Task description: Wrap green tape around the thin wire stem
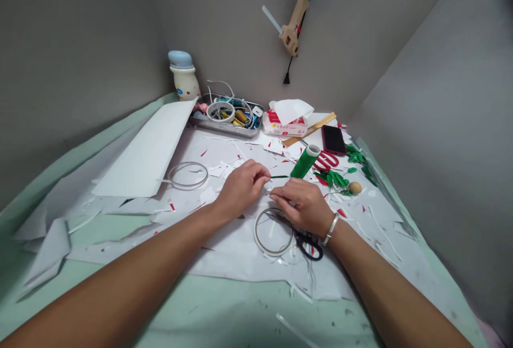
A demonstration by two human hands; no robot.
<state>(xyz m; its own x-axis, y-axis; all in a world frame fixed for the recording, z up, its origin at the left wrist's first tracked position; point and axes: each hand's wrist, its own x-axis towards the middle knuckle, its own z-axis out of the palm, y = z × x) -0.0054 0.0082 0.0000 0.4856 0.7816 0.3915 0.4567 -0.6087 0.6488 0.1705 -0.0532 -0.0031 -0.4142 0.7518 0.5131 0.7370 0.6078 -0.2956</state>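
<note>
My left hand [242, 188] pinches a thin green stem [279, 177] between its fingertips, and the stem runs right towards a roll of green tape [304, 161]. My right hand [298, 206] rests just beside it, its fingertips close to my left hand. Whether those fingers hold anything is hidden. Under my right wrist lie black-handled scissors [309, 247]. A coil of clear plastic strip [273, 232] lies next to them, partly under my right hand.
White paper [236, 262] strewn with scraps covers a green mat. Around it are a second clear coil [187, 175], green paper leaves [334, 179], a black phone [333, 140], a tissue pack [285, 121] and a metal tray of cables [224, 118]. A glue gun [291, 30] hangs on the wall.
</note>
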